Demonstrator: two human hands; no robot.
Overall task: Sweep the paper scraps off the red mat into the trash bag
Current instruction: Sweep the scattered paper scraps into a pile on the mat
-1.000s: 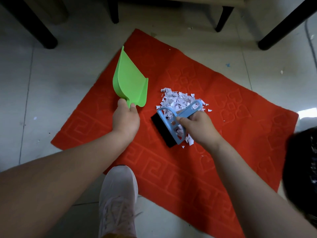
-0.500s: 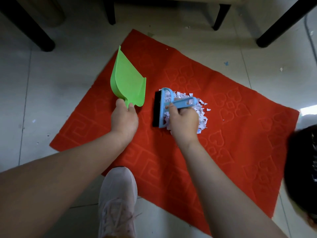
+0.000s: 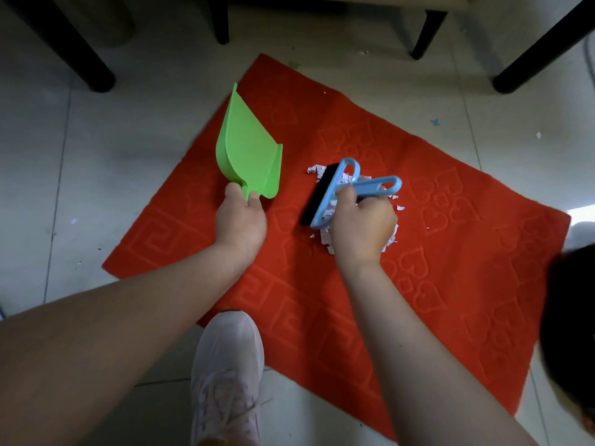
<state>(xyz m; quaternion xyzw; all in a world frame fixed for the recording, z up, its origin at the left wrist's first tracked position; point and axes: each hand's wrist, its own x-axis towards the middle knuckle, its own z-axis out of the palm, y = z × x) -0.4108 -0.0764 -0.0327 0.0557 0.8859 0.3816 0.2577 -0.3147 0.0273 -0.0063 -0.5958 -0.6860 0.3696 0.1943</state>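
A red mat [image 3: 418,300] lies on the tiled floor. A heap of white paper scraps [image 3: 328,239] sits near its middle, partly hidden under my right hand [image 3: 362,230]. That hand grips the handle of a blue brush [image 3: 341,188] with black bristles, set on the left side of the heap. My left hand [image 3: 240,222] holds the short handle of a green dustpan [image 3: 249,159], which stands tilted up on the mat left of the brush. A black trash bag [image 3: 570,317] shows at the right edge.
A white shoe [image 3: 227,375] stands on the floor at the mat's near edge. Black furniture legs [image 3: 80,59] rise at the back left, back middle and back right. A few stray scraps [image 3: 538,135] lie on the floor beyond the mat.
The brush swung from the heap's near side to its left side, then tilted with its handle pointing right. The scraps have bunched closer together. The dustpan has barely moved.
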